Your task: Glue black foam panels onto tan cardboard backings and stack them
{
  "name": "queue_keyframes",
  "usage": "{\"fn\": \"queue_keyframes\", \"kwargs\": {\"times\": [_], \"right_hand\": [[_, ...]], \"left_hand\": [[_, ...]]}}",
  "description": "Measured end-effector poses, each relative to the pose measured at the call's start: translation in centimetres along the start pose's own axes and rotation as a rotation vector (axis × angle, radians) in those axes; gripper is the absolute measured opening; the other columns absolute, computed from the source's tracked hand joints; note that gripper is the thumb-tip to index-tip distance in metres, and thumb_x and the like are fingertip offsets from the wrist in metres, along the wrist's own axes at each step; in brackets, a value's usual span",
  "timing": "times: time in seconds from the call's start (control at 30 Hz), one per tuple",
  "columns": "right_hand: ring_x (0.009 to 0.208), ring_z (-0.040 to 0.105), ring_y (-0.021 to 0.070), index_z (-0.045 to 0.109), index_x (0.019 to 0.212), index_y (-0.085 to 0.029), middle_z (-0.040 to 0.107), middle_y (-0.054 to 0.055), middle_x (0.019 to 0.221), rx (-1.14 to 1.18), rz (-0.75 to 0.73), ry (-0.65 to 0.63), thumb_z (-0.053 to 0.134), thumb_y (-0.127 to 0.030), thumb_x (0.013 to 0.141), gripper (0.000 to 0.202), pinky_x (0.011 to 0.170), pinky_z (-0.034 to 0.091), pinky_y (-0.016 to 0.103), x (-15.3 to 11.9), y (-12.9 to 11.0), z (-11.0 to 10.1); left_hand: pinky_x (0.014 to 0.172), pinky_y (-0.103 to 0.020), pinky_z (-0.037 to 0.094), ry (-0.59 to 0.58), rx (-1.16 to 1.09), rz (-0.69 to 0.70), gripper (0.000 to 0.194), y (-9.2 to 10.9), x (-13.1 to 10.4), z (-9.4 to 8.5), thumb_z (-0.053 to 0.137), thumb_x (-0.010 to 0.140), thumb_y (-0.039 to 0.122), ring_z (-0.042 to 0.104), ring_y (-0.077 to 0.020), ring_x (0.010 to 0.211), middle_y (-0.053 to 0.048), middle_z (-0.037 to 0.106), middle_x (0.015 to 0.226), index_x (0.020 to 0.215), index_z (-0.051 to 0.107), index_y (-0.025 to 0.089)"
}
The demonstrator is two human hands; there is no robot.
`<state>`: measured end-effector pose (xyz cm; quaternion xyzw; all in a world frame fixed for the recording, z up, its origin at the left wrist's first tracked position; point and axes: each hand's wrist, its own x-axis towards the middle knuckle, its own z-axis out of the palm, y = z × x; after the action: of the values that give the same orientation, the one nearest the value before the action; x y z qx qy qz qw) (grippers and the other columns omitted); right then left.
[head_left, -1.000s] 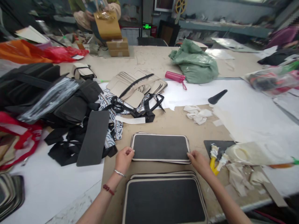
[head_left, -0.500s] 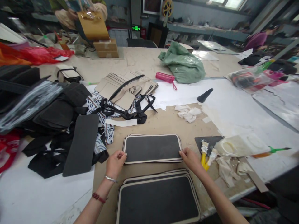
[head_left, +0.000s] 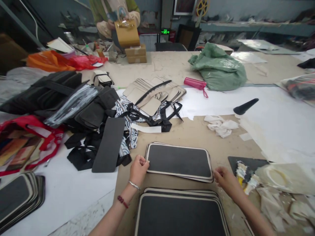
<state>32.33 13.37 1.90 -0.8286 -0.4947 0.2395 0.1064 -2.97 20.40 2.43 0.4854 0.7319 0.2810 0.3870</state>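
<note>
With left hand (head_left: 139,168), pinching left end of flat, dark-grey, round-cornered board with pale rim (head_left: 179,162), atop thin pile (head_left: 208,181). Keeping right hand (head_left: 222,178) curled by right end; can't tell if gripping. Could go crooked if pushed unevenly.

Single head cam, looking fwd & down over the worktable (head_left: 172,131) (hands low in view).

The left hand (head_left: 139,167) touches a dark panel (head_left: 179,161) with pale edging. The right hand (head_left: 224,178) is just beside it.
</note>
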Motion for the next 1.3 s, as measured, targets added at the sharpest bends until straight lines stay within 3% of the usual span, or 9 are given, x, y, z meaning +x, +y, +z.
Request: {"fn": "queue_keyframes", "kwargs": {"times": [0.1,0.2,0.27,0.37,0.57,1.13,1.3], "right_hand": [[0.066,0.058,0.0219,0.05,0.07,-0.021,0.061,0.006,0.067,-0.092,-0.054,0.012,0.036,-0.041,0.078,0.026,0.061,0.04,0.031,0.7,-1.4,-1.3],[0.077,0.057,0.0218,0.057,0.089,-0.017,0.062,0.009,0.084,-0.169,-0.169,0.09,0.036,-0.035,0.083,0.028,0.07,0.041,0.032,2.0,-3.3,-1.8],[0.083,0.056,0.0221,0.056,0.103,-0.015,0.06,0.011,0.092,-0.227,-0.268,0.099,0.041,-0.033,0.084,0.03,0.076,0.041,0.032,3.1,-4.2,-1.7],[0.091,0.053,0.0242,0.055,0.111,-0.015,0.058,0.012,0.095,-0.333,-0.389,0.049,0.051,-0.031,0.082,0.033,0.08,0.04,0.033,4.5,-4.7,-1.5],[0.095,0.05,0.0252,0.058,0.105,-0.014,0.056,0.012,0.098,-0.417,-0.44,-0.004,0.058,-0.027,0.078,0.03,0.082,0.04,0.033,5.3,-4.6,-1.7],[0.092,0.049,0.0262,0.054,0.099,-0.018,0.056,0.011,0.098,-0.484,-0.569,0.144,0.055,-0.028,0.08,0.021,0.079,0.042,0.037,4.3,-5.1,-1.7],[0.088,0.05,0.0266,0.05,0.088,-0.019,0.055,0.01,0.087,-0.478,-0.576,0.162,0.054,-0.03,0.079,0.015,0.073,0.041,0.035,4.0,-5.4,-1.7]], "left_hand": [[0.054,-0.026,0.04,0.035,0.113,0.076,0.012,-0.2,-0.3,-0.2,0.052,0.067,0.028,0.048,-0.0139,0.051,0.005,0.047,0.054,0.066,0.042,0.021],[0.07,-0.034,0.046,0.099,0.258,0.39,0.019,-0.3,-1.0,-0.3,0.053,0.074,0.034,0.055,-0.0202,0.072,-0.003,0.056,0.075,0.085,0.051,0.019],[0.08,-0.039,0.046,0.067,0.352,0.635,0.033,-0.4,-1.6,-0.1,0.057,0.075,0.038,0.054,-0.0243,0.088,-0.008,0.057,0.092,0.101,0.053,0.018],[0.084,-0.042,0.045,-0.014,0.479,0.804,0.047,-0.6,-2.4,0.3,0.062,0.074,0.038,0.051,-0.0264,0.097,-0.01,0.054,0.104,0.116,0.049,0.021],[0.088,-0.046,0.043,0.027,0.535,0.771,0.051,-1.2,-2.7,1.0,0.064,0.074,0.034,0.047,-0.0288,0.104,-0.013,0.05,0.113,0.119,0.048,0.019],[0.091,-0.049,0.044,0.043,0.454,0.721,0.051,-1.7,-2.8,1.5,0.062,0.076,0.03,0.046,-0.0281,0.106,-0.014,0.046,0.115,0.122,0.042,0.018],[0.091,-0.048,0.045,0.048,0.474,0.729,0.054,-1.5,-2.8,1.5,0.065,0.074,0.028,0.044,-0.0285,0.106,-0.015,0.046,0.114,0.121,0.042,0.015]]}}
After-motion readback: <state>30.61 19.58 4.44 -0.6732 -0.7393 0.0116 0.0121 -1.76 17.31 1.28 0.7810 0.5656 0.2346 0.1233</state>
